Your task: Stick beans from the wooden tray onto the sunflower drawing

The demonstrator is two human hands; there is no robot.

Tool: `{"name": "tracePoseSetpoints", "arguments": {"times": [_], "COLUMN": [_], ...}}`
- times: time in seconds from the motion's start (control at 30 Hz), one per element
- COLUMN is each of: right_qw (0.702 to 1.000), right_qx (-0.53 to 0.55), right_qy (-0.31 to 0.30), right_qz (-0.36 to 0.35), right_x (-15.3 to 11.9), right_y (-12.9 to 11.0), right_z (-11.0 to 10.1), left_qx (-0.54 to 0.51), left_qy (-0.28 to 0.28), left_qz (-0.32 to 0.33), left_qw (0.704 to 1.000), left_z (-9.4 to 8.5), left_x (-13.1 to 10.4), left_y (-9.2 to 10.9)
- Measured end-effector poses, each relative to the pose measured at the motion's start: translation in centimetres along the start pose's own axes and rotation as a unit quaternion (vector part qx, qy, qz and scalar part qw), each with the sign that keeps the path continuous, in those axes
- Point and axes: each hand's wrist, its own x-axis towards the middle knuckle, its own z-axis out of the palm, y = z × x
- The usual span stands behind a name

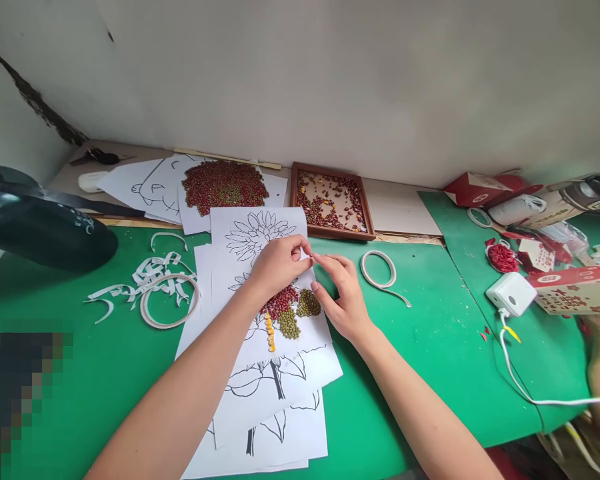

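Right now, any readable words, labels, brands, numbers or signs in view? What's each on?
None can be read for certain.
Dark bottle: small white marking, too blurred to read.
Rear red box: round pale mark, too small to read.
Front red-and-cream box: pale marks on the red part, too small to read; reddish flower-like prints below.
Flower sheet under the hands: line drawing, no lettering that I can make out.

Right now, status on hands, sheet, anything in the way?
Left hand, right hand nearly meeting above sheet. Beans and corn cover part. Left forearm hides some drawing.
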Motion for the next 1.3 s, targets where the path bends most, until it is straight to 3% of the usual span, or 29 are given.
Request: {"name": "tracePoseSetpoints", "arguments": {"times": [0.5,0.93,1.13,1.2,1.3], "right_qw": [0.998,0.999,0.993,0.990,0.986], "right_qx": [0.030,0.033,-0.051,-0.075,-0.063], "right_qy": [-0.029,0.001,0.093,0.074,-0.015], "right_qz": [0.037,0.037,-0.056,-0.098,-0.156], "right_x": [-0.1,-0.2,-0.3,-0.3,-0.3], "right_y": [0.7,0.9,0.3,-0.1,-0.6], "right_z": [-0.3,-0.3,-1.3,-1.7,-1.8], "left_qx": [0.000,0.023,0.011,0.000,-0.007], "left_qy": [-0.015,-0.033,-0.005,0.023,0.045], "left_qz": [0.007,0.012,0.020,0.017,0.016], "left_qw": [1.000,0.999,1.000,1.000,0.999], "left_z": [0.0,0.0,-0.2,-0.1,-0.1], "left_x": [0.0,0.0,0.1,0.2,0.3], "left_y": [0.0,0.2,0.1,0.0,-0.1]}}
